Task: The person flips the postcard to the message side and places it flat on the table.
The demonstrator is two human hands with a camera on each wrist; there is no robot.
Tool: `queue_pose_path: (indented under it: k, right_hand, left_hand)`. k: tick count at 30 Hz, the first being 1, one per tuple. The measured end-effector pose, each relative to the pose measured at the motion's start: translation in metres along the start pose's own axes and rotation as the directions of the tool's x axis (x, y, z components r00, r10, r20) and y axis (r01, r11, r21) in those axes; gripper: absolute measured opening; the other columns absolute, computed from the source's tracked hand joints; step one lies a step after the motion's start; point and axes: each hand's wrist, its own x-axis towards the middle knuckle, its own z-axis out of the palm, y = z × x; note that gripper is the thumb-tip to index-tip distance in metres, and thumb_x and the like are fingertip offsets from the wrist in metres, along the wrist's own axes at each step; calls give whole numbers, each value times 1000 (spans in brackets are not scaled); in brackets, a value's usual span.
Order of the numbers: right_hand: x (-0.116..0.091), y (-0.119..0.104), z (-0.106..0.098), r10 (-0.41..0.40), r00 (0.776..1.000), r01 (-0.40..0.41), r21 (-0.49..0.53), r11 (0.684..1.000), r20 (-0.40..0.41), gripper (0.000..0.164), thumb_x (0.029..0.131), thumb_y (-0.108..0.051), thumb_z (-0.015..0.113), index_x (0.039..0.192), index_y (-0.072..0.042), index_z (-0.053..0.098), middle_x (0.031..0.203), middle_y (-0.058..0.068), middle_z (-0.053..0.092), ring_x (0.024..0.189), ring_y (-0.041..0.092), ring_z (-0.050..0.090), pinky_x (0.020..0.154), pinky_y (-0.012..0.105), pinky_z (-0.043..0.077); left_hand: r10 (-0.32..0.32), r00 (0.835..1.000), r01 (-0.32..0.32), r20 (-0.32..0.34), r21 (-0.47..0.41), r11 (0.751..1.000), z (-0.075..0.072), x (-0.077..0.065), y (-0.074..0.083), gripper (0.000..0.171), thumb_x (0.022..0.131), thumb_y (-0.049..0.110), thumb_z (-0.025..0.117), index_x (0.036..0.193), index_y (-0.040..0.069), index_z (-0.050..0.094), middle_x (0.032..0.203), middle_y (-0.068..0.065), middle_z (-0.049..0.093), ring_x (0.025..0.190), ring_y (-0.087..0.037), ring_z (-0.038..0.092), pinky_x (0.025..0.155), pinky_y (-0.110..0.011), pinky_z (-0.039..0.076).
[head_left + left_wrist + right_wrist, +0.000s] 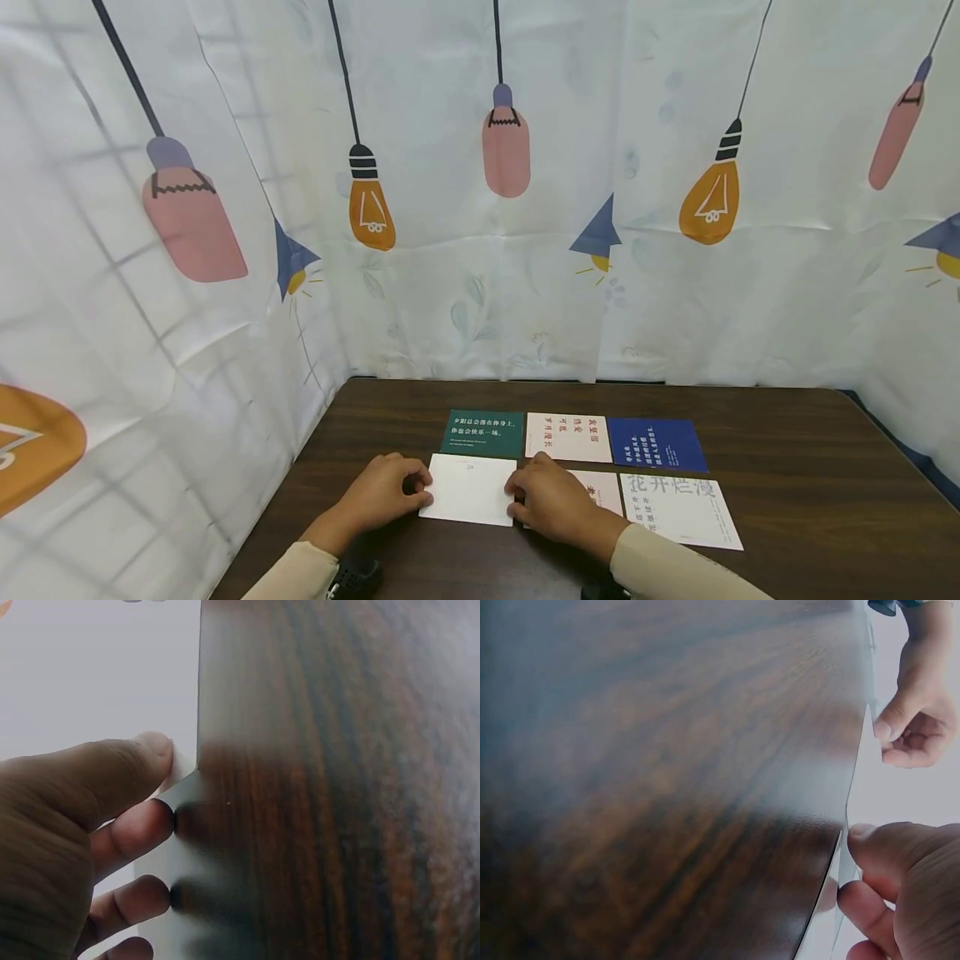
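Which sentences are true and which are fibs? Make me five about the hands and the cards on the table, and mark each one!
1. The left hand and right hand both hold the white card. True.
2. The left hand holds the right side of the white card. False: it holds the left side.
3. The table is dark brown. True.
4. The green card lies behind the white card, farther from the person. True.
5. The green card is at the right end of the back row. False: it is at the left end, and the blue card is at the right.
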Motion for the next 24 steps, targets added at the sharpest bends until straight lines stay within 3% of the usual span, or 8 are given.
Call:
queue_pose_path:
  k: [7, 24]
  right_hand:
    - [1, 0, 0, -5, 1000, 5, -11, 1000, -19, 19, 83, -30, 85, 99, -19, 80, 84, -16, 65, 83, 6, 48, 72, 25, 49]
    - [1, 2, 3, -17, 999, 16, -21, 1000, -28, 19, 84, -30, 85, 99, -19, 79, 85, -16, 66, 82, 6, 47, 71, 26, 49]
  left_hand:
    - [13, 1000, -13, -7, 61, 998, 1, 2, -1, 18, 81, 30, 87, 88, 27, 71, 74, 30, 55, 78, 0, 51, 80, -40, 44]
    - [11, 1000, -10, -14, 77, 997, 2, 2, -1, 17, 82, 30, 87, 87, 28, 71, 75, 29, 55, 79, -1, 51, 81, -43, 43]
